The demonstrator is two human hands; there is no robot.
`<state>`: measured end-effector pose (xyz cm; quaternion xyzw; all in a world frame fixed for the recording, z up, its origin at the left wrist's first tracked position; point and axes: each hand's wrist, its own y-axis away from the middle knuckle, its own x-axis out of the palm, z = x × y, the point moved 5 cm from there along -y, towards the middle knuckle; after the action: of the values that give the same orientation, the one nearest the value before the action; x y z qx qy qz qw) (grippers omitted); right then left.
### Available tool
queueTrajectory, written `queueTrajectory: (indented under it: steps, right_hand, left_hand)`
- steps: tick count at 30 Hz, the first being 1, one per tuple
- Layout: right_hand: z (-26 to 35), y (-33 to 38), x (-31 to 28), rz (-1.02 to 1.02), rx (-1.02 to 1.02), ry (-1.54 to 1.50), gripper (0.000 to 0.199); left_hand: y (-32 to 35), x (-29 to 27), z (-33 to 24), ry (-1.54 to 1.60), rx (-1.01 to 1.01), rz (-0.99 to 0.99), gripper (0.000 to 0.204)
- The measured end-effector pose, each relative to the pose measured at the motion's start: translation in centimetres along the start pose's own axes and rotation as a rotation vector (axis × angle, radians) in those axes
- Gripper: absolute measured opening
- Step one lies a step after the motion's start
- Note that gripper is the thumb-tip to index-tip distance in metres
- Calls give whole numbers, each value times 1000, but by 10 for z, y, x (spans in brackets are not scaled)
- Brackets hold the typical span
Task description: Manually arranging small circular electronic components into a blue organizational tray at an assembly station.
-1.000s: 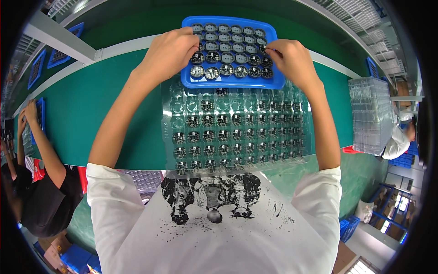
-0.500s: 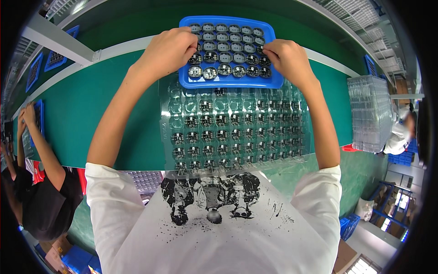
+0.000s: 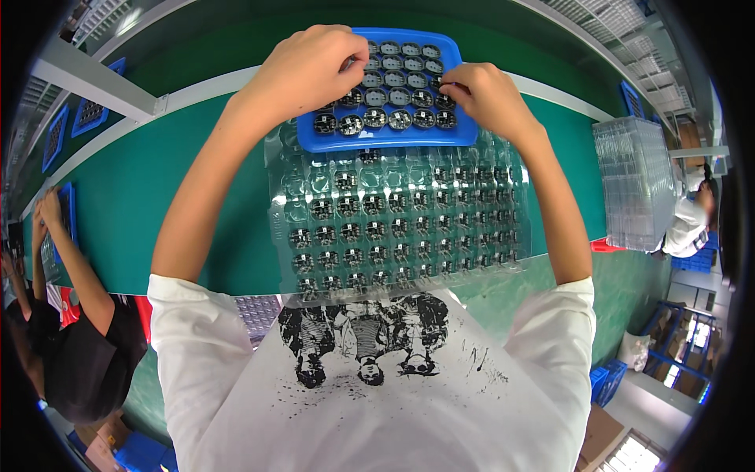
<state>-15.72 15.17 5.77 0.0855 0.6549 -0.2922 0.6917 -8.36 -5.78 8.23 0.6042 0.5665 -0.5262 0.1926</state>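
Movement's mostly on one side now: the left hand was down at the left edge of the blue tray a second ago, and it's come further in and further away, over the far left part. Fingers are curled, but tbh I can't tell if they're grasping anything or have let go, since the hand hides the row ends there. Right hand has barely budged relative to the tray. Thumb and finger are together at a dark disc at the right end of the middle row. Looks like contact, but a proper grip or just a press? Can't tell.

Tray's on the far side of the green surface, right by the far end of the clear sheet. Both slid left in view together, so I'd blame most of that on the head moving. The little boards in the sheet look the same, gaps at the far left included, and the two grey discs in the second row from the near side are still grey.

My read: left has moved on to a different spot, right is busy with the same disc, and with plain grey tops still showing, the job's only partway along.
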Motion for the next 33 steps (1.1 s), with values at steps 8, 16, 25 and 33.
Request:
queueTrajectory:
  steps: [8, 16, 25, 33]
  right_hand:
    - [61, 44, -26, -60, -11, -303, 13]
    - [118, 38, 37, 44, -64, -141, 9]
    - [126, 30, 16, -90, -107, -91, 7]
    - [56, 2, -8, -195, 69, -119, 10]
  left_hand:
    - [76, -11, -45, 76, 7, 188, 8]
    - [95, 45, -66, -121, -23, 299, 10]
    - [101, 48, -61, -111, -52, 265, 9]
    - [42, 7, -33, 15, -17, -74, 10]
